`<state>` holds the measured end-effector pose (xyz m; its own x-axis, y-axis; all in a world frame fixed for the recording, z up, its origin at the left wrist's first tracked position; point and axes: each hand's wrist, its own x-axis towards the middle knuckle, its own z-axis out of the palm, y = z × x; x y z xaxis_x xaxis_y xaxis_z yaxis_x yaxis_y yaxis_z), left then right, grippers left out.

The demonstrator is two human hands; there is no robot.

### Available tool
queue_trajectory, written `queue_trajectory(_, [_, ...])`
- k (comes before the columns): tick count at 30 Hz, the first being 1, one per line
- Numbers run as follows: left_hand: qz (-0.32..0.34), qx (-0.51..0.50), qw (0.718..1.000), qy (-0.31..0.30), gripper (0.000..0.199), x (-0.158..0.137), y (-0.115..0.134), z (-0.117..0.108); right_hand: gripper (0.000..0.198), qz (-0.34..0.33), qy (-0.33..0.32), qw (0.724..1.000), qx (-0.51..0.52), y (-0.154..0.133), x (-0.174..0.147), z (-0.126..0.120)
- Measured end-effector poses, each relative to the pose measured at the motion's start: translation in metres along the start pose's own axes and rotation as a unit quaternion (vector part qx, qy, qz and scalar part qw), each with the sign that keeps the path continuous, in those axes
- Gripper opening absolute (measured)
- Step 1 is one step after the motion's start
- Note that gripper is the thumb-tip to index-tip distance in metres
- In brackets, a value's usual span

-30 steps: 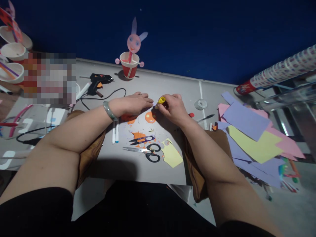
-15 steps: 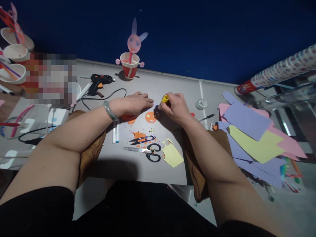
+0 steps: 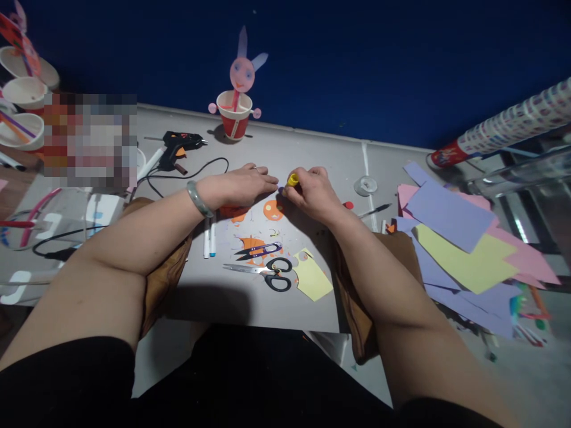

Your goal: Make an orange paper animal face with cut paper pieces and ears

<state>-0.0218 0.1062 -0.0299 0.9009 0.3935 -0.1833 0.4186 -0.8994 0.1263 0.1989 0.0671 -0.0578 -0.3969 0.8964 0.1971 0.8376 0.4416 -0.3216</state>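
Observation:
My left hand (image 3: 252, 183) lies flat on the table with its fingers stretched out. Its fingertips reach the edge of a small purple paper piece (image 3: 281, 190), mostly hidden between the hands. In my right hand (image 3: 314, 193) is a yellow glue stick (image 3: 292, 180), gripped between thumb and fingers over that piece; its lower end is hidden. Just below lies an orange paper disc (image 3: 273, 210) with pale round spots. Nearer me are purple thread snips (image 3: 259, 251), black-handled scissors (image 3: 277, 274) and a cut yellow sheet (image 3: 313, 278).
A rabbit figure in a red paper cup (image 3: 235, 119) stands at the back. A glue gun (image 3: 178, 148) with its cord lies to the left. On the right are a tape roll (image 3: 366, 186), a pen (image 3: 377, 210), coloured paper sheets (image 3: 450, 217) and stacked cups (image 3: 504, 128).
My right hand has moved slightly left with the glue stick, closer to my left fingertips. My left hand stays in place.

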Motion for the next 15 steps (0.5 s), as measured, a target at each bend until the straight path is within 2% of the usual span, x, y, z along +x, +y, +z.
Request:
queue_trajectory(6, [-0.002, -0.006, 1.0, 0.004, 0.043, -0.0011, -0.0002, 0.0004, 0.013, 0.048, 0.055, 0.997, 0.005, 0.0072, -0.0014, -0.0063])
queue_trajectory(12, [-0.008, -0.017, 1.0, -0.003, 0.042, -0.0008, 0.0019, -0.0028, 0.016, 0.029, 0.011, 1.0, 0.002, 0.0031, 0.0003, 0.0005])
queue_trajectory(15, [-0.006, -0.016, 1.0, 0.002, 0.045, -0.0004, 0.0002, -0.0005, 0.012, 0.025, 0.015, 1.0, -0.007, 0.0074, -0.0003, 0.0011])
